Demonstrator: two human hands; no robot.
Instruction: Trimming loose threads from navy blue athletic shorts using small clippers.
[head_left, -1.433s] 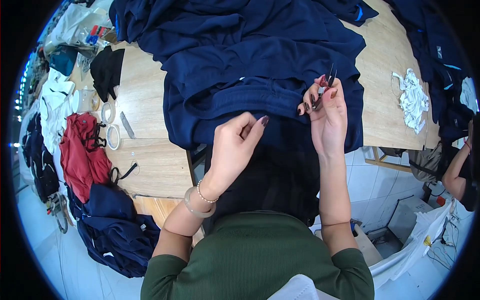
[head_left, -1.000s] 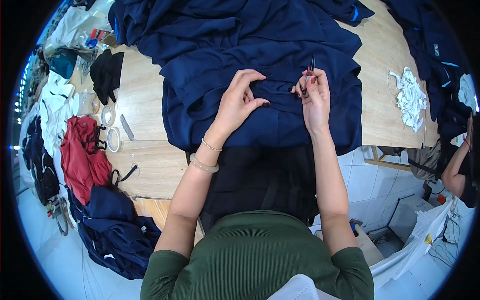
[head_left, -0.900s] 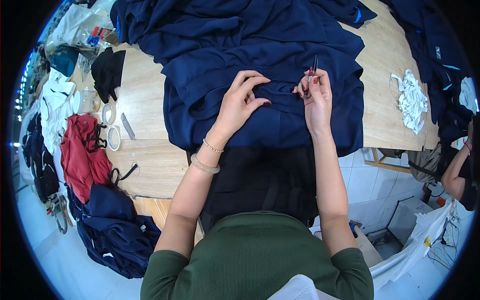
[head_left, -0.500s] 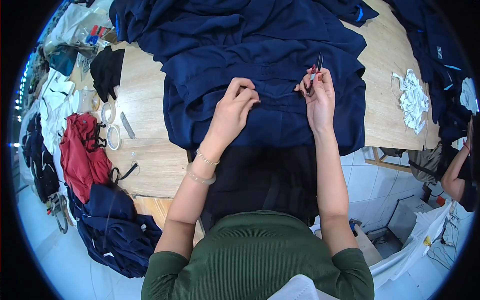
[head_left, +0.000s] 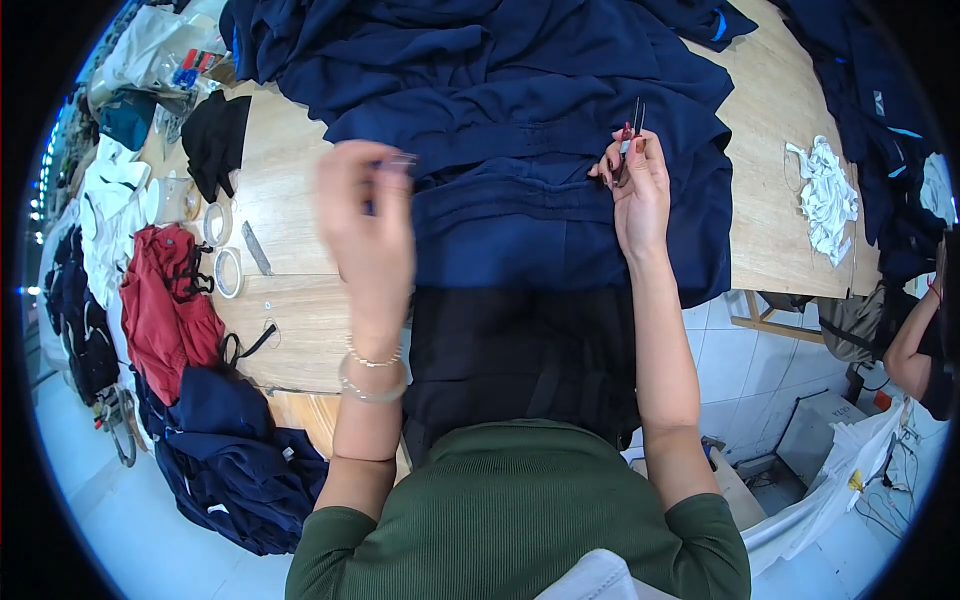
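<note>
A dark navy garment [head_left: 490,250] with a gathered waistband lies across the table in front of me, its waistband toward me. Over its left part, my left hand [head_left: 365,215] is raised and smeared by motion. Its fingers look bent, but whether they pinch anything cannot be made out. My right hand [head_left: 642,190] rests palm up at the right end of the waistband. Its fingers are closed around small thread snips [head_left: 628,148], whose thin blades point away from me.
More navy fabric [head_left: 450,50] is heaped at the back. To the left are tape rolls [head_left: 229,272], a grey blade-like strip [head_left: 256,248], black cloth [head_left: 212,145] and a red garment [head_left: 170,310]. White crumpled cloth [head_left: 826,200] lies right; another person's arm [head_left: 912,335] shows at the far right.
My left hand has lifted off the waistband and swung left and slightly away from me. The right hand stays nearly in place with the snips, their blades now a little more spread.
</note>
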